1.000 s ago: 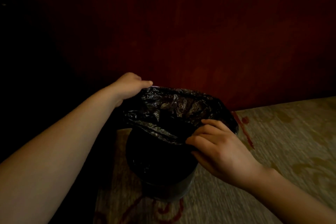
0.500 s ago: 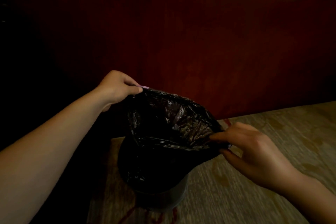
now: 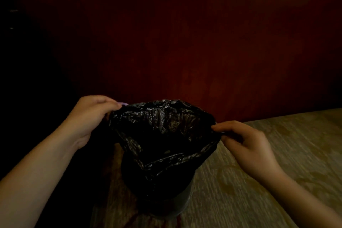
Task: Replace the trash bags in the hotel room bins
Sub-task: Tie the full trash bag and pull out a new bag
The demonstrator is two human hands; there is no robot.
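Black trash bag: mouth spread over the bin, frame 6 o'clock. My left hand pinches its rim at 9 o'clock; my right hand pinches at 3 o'clock.

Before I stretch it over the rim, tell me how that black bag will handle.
Likely floppy: the black bag sags and creases between the left hand and right hand. Probably light, since finger pinches alone hold it up. Its glossy film may slip.
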